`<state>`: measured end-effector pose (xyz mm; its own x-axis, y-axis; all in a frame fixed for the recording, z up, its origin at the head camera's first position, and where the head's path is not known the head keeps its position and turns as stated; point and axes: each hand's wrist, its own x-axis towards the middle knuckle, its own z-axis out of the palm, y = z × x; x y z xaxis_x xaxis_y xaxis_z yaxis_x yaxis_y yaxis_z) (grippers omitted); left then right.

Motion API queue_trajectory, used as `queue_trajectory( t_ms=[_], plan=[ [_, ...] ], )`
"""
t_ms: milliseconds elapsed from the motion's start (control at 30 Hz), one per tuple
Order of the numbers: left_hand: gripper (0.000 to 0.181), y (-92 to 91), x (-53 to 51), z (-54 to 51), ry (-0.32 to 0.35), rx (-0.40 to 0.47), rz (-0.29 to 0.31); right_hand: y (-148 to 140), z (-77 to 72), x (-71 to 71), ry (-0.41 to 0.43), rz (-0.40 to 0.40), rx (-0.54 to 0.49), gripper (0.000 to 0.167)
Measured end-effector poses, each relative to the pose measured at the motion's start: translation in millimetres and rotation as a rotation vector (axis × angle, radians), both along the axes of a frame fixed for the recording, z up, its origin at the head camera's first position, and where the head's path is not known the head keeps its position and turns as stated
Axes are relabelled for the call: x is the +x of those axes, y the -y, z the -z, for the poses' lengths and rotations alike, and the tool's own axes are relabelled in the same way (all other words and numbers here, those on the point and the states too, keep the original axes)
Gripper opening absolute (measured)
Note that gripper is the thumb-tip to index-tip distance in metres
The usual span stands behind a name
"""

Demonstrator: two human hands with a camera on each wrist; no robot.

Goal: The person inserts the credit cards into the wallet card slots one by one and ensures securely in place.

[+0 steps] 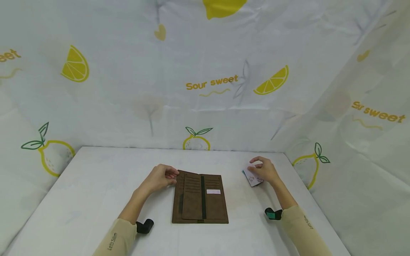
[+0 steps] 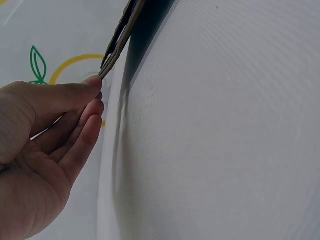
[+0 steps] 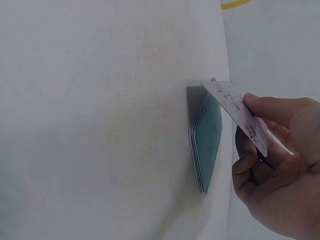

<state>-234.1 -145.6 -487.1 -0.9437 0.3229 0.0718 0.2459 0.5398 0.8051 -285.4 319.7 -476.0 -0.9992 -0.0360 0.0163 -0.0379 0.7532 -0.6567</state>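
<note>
A brown long wallet (image 1: 193, 208) lies spread open on the table, its card slots facing up. In one slot of its right half sits a pale card (image 1: 213, 191). My left hand (image 1: 160, 177) pinches the wallet's far left corner between thumb and fingers; the left wrist view shows that edge (image 2: 117, 50) raised. To the right of the wallet, my right hand (image 1: 266, 172) pinches a pinkish-white card with a flower pattern (image 3: 237, 112). Just under this card is a small stack of teal-topped cards (image 3: 207, 145) on the table.
The white table (image 1: 105, 199) is walled at the back and sides by white lemon-print cloth (image 1: 128, 89). Black wrist mounts (image 1: 145, 226) sit on both forearms, near the table surface.
</note>
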Motion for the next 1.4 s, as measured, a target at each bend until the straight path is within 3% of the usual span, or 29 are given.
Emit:
queue_trajectory(
  t_ms=[400,667,867,1400],
  plan=[
    [0.021,-0.8,1.4,-1.1,-0.002,0.001,0.000,12,-5.1,1.9,-0.023,-0.034,0.007,0.026],
    [0.022,0.7,0.9,-2.8,-0.019,0.014,0.017,19,-9.9,1.2,-0.065,-0.134,-0.054,0.025],
    [0.022,0.3,1.4,-2.7,-0.021,0.014,0.019,31,-9.4,2.7,-0.091,-0.166,-0.095,0.023],
    [0.022,0.0,2.5,-4.9,-0.006,0.006,0.006,71,-15.5,4.7,-0.063,-0.197,-0.188,0.021]
  ],
)
